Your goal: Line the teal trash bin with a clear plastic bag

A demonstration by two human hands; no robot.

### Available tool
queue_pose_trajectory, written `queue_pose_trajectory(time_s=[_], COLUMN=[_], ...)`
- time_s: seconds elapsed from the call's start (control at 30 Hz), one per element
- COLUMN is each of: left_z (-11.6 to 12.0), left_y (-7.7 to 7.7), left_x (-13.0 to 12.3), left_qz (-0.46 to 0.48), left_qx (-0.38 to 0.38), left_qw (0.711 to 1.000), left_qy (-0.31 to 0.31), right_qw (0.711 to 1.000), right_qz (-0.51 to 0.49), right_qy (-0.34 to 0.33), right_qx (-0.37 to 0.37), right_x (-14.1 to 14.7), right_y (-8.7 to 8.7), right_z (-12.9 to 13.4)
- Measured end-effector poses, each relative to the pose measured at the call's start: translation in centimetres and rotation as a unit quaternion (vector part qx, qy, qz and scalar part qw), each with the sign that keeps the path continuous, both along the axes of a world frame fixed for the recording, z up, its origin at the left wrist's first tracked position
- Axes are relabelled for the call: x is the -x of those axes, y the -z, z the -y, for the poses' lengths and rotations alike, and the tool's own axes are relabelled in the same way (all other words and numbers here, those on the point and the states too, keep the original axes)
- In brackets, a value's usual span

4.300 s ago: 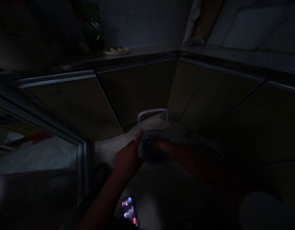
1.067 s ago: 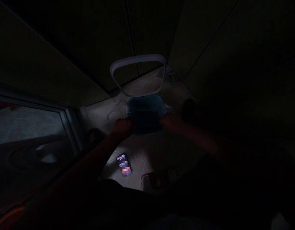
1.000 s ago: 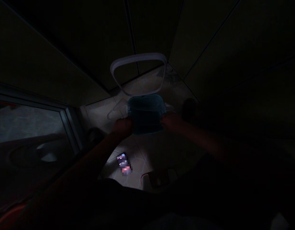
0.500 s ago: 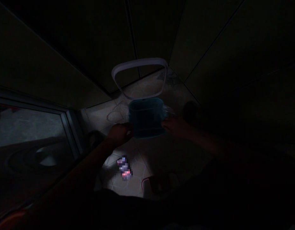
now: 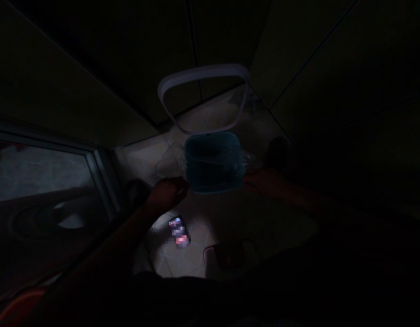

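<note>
The scene is very dark. A teal, box-like container is in the middle, with a pale rounded frame standing up from its far edge. Clear plastic film sticks out on both sides of the container. My left hand is closed at the container's near left corner, its fingers curled; what they pinch is too dark to make out. On the right side my right hand has its fingers together at the container's edge, and what lies between them is hidden.
A lit phone, partly pixelated, lies on the tiled floor. Below the container is a red-rimmed object. Dark panels surround the far side. At left are a framed opening and an orange rim.
The container and pale frame appear larger and slightly higher. My right hand has shifted right along with the container's edge, while my left hand has barely moved.
</note>
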State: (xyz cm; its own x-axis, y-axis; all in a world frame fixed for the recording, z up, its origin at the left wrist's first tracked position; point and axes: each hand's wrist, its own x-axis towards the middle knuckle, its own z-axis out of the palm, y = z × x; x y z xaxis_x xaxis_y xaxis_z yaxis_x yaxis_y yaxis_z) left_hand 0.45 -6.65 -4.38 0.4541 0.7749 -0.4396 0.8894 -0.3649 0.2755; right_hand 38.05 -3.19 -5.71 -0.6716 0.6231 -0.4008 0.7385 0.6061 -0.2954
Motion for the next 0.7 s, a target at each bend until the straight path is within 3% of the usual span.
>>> queue_pose_trajectory(time_s=[0.2, 0.4, 0.7], left_z=[0.6, 1.0, 1.1], left_y=[1.1, 2.0, 1.6], left_x=[0.0, 0.0, -0.6], left_qz=[-0.010, -0.026, -0.051], left_qx=[-0.001, 0.012, 0.015], left_qw=[0.999, 0.999, 0.997], left_qy=[0.033, 0.039, 0.047], right_qw=[0.999, 0.999, 0.999], right_qz=[0.026, -0.021, 0.021], right_qy=[-0.029, -0.015, -0.022], right_qx=[0.013, 0.040, 0.045], right_x=[-0.4, -0.5, -0.5], right_y=[0.3, 0.3, 2.0], right_z=[0.2, 0.2, 0.2])
